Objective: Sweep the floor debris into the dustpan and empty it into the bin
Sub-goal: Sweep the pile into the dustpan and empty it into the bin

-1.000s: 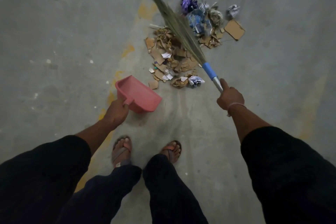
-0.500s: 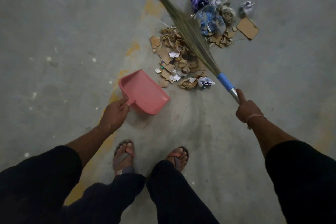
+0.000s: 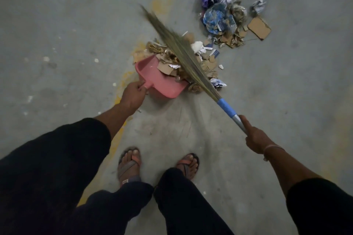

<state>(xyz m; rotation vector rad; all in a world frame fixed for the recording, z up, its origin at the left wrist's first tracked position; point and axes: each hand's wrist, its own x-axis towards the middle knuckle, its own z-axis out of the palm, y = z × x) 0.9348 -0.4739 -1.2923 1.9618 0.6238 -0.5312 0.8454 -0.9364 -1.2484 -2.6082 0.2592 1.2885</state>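
My left hand (image 3: 133, 94) grips the handle of a pink dustpan (image 3: 162, 82) whose mouth is against a heap of torn cardboard and paper scraps (image 3: 206, 63). Some cardboard pieces lie inside the pan. My right hand (image 3: 256, 139) holds the grey and blue handle of a grass broom (image 3: 183, 49). Its bristles lie across the heap and over the pan's far edge. A second pile of blue and purple plastic wrappers with cardboard bits (image 3: 221, 19) lies farther away to the right. No bin is in view.
The floor is grey concrete (image 3: 76, 34) with a worn yellow painted line (image 3: 126, 80) running from the pan toward me. My two sandalled feet (image 3: 156, 164) stand just behind the pan. A flat cardboard square (image 3: 258, 27) lies at the far pile's right.
The dustpan has slid forward into the near heap and cardboard now lies in it. The broom has swept left and toward the pan, with its bristles blurred.
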